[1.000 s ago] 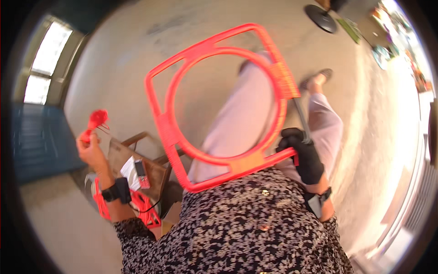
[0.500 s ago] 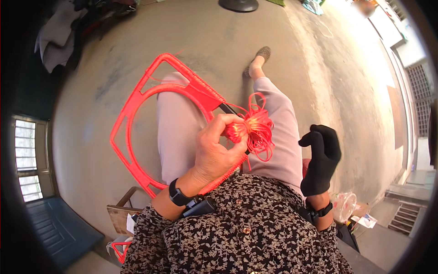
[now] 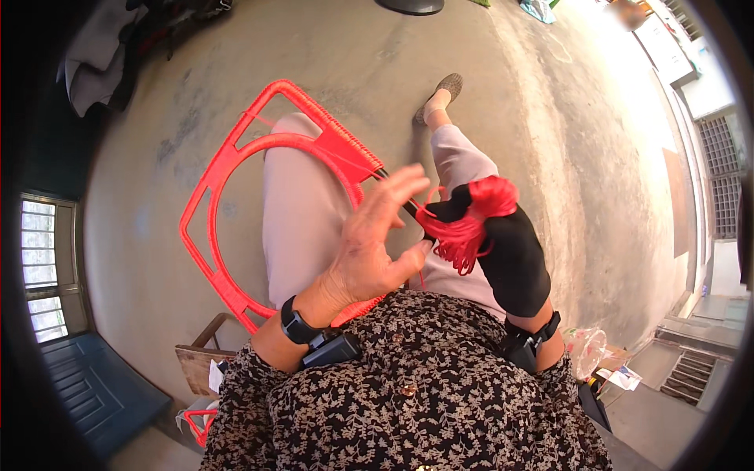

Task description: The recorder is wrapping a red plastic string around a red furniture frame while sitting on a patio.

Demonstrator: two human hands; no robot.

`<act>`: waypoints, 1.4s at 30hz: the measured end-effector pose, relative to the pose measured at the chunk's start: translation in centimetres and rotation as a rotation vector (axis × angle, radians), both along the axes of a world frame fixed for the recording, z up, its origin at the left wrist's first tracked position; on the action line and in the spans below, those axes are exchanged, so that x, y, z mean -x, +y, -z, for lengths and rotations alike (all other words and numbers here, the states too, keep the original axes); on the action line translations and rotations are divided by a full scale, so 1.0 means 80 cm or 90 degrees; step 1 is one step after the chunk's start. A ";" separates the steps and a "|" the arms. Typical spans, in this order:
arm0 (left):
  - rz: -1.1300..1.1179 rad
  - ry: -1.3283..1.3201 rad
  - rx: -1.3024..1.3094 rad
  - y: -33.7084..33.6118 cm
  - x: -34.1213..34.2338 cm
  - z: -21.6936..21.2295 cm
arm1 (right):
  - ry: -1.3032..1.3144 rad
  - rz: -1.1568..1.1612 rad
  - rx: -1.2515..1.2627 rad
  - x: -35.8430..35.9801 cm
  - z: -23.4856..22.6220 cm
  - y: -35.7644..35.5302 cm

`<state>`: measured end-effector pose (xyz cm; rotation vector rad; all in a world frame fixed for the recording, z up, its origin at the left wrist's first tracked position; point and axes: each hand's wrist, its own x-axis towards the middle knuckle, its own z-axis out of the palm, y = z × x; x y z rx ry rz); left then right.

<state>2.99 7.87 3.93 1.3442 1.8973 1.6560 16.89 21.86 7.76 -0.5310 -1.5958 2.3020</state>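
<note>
A bundle of red cord (image 3: 493, 196) is gripped in my right hand (image 3: 506, 251), which wears a black glove. The bundle's loops hang down toward my left hand. Bare and empty, my left hand (image 3: 365, 243) has its fingers spread beside the cord. Across my lap and left thigh lies an angular frame (image 3: 224, 169) with a ring inside it, mostly wrapped in red cord. A short black stretch of the frame (image 3: 382, 173) shows unwrapped behind my left fingers. My left hand and forearm hide part of the frame's near side.
At the lower left are a wooden stool (image 3: 200, 365), another red piece (image 3: 203, 424) and a blue panel (image 3: 102, 392). A clear plastic bag (image 3: 585, 349) lies beyond my right elbow. A dark round base (image 3: 411, 6) stands on the floor far ahead.
The red cord bundle has passed from my left hand to my gloved right hand, which moved left to meet it. My left fingers have let go and spread apart.
</note>
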 end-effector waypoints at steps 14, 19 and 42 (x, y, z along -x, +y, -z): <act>-0.015 0.169 -0.035 0.000 0.007 0.019 | 0.383 0.358 0.429 -0.192 0.097 0.199; -0.020 0.063 0.030 -0.006 0.004 0.011 | 0.139 0.695 0.105 -0.226 0.146 0.203; 0.031 0.033 0.067 0.000 -0.002 0.009 | -0.068 -0.059 -0.370 -0.005 0.058 0.002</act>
